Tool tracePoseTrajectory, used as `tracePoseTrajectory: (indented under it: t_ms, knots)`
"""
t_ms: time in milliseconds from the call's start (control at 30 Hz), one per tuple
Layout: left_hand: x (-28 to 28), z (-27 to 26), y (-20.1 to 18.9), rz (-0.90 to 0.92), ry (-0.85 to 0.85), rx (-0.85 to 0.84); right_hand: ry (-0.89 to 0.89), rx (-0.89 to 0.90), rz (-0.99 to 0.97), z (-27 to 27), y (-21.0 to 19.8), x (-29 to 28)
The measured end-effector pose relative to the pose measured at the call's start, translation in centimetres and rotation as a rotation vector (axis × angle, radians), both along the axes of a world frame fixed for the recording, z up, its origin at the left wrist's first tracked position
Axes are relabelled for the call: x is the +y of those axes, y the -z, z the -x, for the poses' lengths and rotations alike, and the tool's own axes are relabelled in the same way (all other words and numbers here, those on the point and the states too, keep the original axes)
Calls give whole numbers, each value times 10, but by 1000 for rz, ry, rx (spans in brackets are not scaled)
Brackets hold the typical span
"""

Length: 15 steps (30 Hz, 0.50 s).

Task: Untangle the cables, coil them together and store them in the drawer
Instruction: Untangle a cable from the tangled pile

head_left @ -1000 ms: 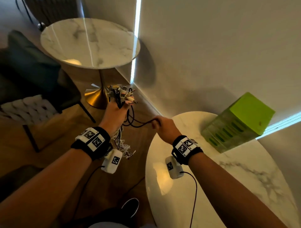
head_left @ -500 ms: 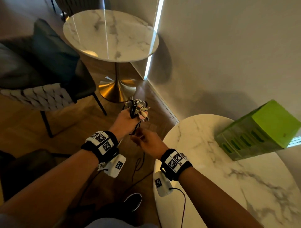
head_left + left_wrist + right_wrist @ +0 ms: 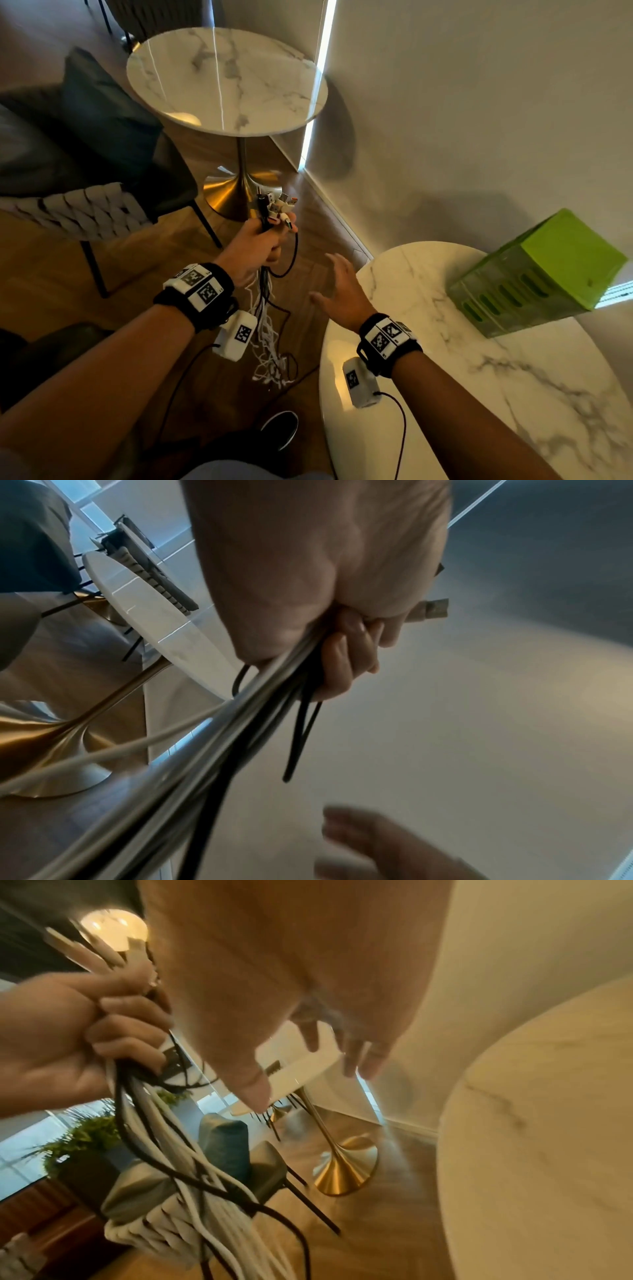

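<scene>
You've got the bundle of thin black and white cables hanging in a loose tangle toward the wooden floor, its plug ends fanned out on top, one black loop bowing right.

Two round marble tables on a wood floor, beside a plain wall; dark chair at left

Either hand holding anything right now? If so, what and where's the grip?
Left hand grips the cable bundle just below the connector ends; the rest hangs down. Right hand is open and holds nothing.
</scene>
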<state>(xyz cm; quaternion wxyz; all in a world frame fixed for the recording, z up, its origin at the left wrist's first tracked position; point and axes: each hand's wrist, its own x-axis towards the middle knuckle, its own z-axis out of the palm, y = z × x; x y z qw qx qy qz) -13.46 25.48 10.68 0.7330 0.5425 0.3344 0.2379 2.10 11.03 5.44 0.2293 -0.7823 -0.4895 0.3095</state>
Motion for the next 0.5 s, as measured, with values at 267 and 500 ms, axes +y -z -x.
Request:
tracePoseTrajectory:
  t_ms: [267,500]
  knots:
    - [-8,-6,3,162,116,-6,52,398,-331,-5,-53,37]
    - [1,-19,3,226,-149,-84,-36,486,-401,-16,-68,16]
